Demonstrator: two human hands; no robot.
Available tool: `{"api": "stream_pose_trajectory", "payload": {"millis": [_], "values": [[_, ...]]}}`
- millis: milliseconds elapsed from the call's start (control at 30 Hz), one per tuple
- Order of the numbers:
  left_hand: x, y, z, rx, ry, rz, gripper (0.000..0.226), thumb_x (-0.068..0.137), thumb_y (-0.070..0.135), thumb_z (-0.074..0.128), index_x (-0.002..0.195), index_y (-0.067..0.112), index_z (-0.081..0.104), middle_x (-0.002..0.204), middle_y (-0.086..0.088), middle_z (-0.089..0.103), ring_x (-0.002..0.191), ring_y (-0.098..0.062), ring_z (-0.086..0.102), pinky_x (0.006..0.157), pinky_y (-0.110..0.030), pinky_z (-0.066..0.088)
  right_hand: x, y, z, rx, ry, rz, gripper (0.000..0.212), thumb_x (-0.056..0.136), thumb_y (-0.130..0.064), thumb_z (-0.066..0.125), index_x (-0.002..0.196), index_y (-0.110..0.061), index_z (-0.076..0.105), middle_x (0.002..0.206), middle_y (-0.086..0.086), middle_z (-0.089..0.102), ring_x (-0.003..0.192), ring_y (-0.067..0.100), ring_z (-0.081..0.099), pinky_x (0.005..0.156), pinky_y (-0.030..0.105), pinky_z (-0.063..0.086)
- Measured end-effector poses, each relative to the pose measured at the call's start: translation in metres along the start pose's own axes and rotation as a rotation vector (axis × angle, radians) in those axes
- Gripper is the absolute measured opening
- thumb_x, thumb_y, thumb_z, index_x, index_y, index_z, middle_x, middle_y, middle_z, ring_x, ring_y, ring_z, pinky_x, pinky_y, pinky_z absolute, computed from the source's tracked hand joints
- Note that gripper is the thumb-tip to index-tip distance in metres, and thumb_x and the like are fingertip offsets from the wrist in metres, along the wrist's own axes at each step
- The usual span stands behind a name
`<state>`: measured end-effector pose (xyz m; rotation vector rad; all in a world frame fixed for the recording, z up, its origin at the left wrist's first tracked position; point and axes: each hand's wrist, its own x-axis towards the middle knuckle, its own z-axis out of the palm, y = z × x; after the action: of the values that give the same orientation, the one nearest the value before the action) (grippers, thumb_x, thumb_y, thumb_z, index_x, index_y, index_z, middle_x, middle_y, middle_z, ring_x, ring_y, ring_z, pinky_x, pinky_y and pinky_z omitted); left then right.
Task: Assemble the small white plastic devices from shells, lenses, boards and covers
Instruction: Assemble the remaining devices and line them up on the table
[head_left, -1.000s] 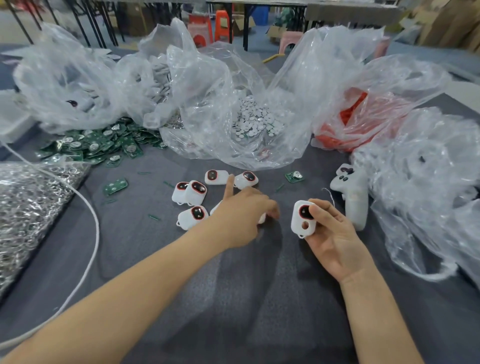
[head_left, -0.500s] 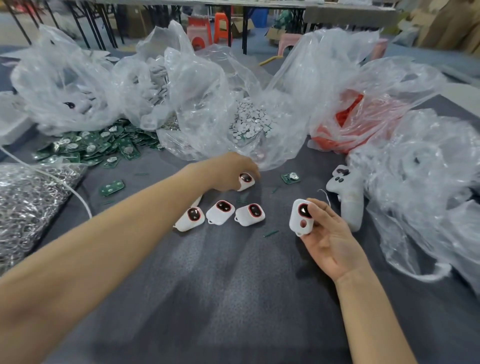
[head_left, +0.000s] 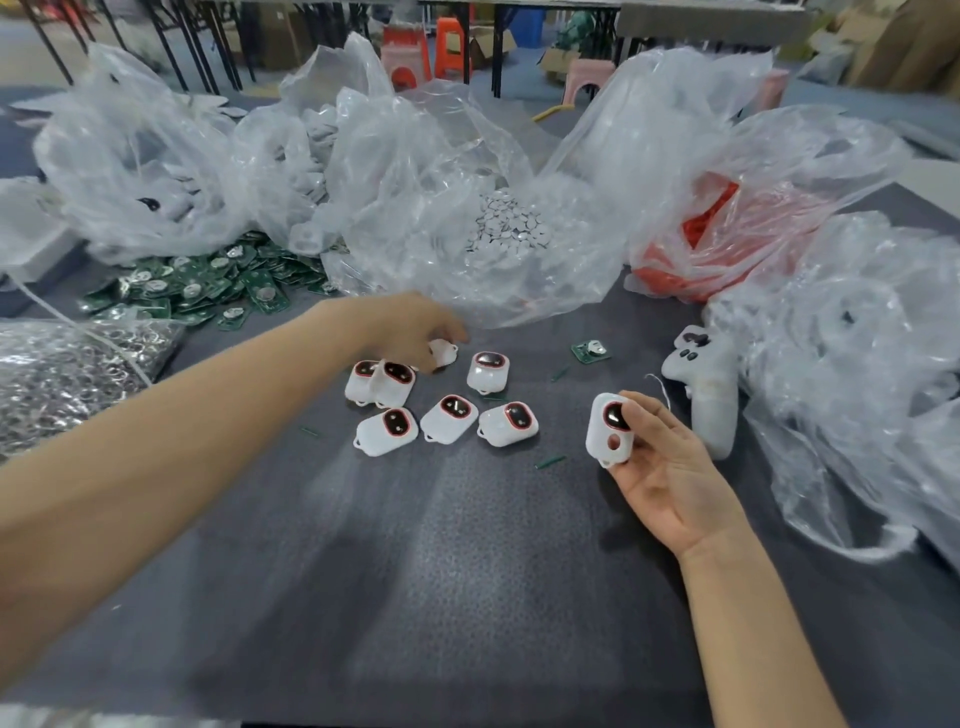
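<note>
While in right hand (head_left: 670, 478), shell (head_left: 612, 428) upright.

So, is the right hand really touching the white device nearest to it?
Touching. The head view shows the right hand gripping the white device, one fingertip lying on its dark lens.

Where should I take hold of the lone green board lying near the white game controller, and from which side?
Pinch the green board across two opposite edges, coming straight down from above. It lies flat on the grey mat, clear of the shells, with a round silver part on its top face, so a side approach likely finds nothing to catch.
</note>
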<state>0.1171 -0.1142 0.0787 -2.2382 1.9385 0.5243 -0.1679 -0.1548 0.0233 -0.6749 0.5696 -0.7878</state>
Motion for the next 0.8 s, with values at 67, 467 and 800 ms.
{"api": "stream_pose_trajectory", "payload": {"millis": [67, 467, 800], "values": [[-0.002, -0.006, 0.002, 0.096, -0.019, -0.014, 0.062, 0.081, 0.017, 0.066, 0.138, 0.034, 0.045, 0.129, -0.002, 0.056, 0.111, -0.023, 0.054, 0.096, -0.042, 0.046, 0.000, 0.000, 0.000, -0.007, 0.000, 0.002, 0.016, 0.074, -0.008, 0.062, 0.070, -0.017, 0.075, 0.079, 0.001, 0.073, 0.074, 0.008, 0.069, 0.066, 0.020, 0.056], [-0.005, 0.003, 0.022, 0.241, 0.234, -0.176, 0.066, 0.077, 0.078, 0.046, 0.078, 0.013, 0.058, 0.071, -0.002, 0.055, 0.068, -0.025, 0.056, 0.058, -0.033, 0.042, -0.004, 0.000, 0.003, -0.031, 0.018, -0.002, 0.020, 0.074, -0.007, 0.059, 0.066, -0.017, 0.074, 0.074, 0.000, 0.071, 0.071, 0.007, 0.068, 0.068, 0.018, 0.056], [-0.020, 0.003, 0.013, -0.183, 0.119, -0.190, 0.035, 0.087, 0.024, 0.055, 0.122, 0.023, 0.050, 0.110, -0.004, 0.059, 0.094, -0.023, 0.052, 0.083, -0.035, 0.045, -0.001, 0.000, 0.001, -0.039, 0.009, -0.007, 0.018, 0.073, -0.009, 0.060, 0.067, -0.018, 0.074, 0.074, -0.001, 0.071, 0.071, 0.007, 0.068, 0.068, 0.019, 0.056]]}}
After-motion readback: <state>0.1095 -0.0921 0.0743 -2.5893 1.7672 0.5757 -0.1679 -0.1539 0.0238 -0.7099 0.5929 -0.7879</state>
